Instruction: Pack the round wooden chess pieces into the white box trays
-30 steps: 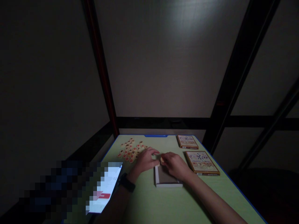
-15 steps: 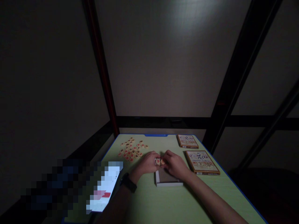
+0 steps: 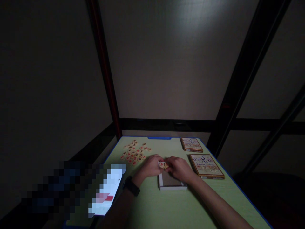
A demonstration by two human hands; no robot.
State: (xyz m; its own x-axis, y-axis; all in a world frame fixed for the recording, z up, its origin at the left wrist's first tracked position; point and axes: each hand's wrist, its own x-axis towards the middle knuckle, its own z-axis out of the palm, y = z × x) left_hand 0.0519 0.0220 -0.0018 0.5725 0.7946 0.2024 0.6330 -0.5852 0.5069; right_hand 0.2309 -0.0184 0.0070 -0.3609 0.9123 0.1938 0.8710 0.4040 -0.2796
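Note:
An open shallow box with a brown inside and white rim lies on the table in front of me. At its far end sit a round Chinese chess piece with a red character and another piece beside it. My right hand has its fingertips closed on that second piece. Curled at the box's far left corner is my left hand, its fingers closed; what they hold is hidden. Several loose chess pieces lie scattered beyond my left hand.
Two Chinese chess boxes lie on the right: a nearer one and a farther one. A lit screen, partly pixelated, is at the left edge of the green table. A wall stands behind the table.
My right hand has shifted slightly down, and the piece at its fingertips has tilted a little. My left hand stays nearly in place at the box corner.

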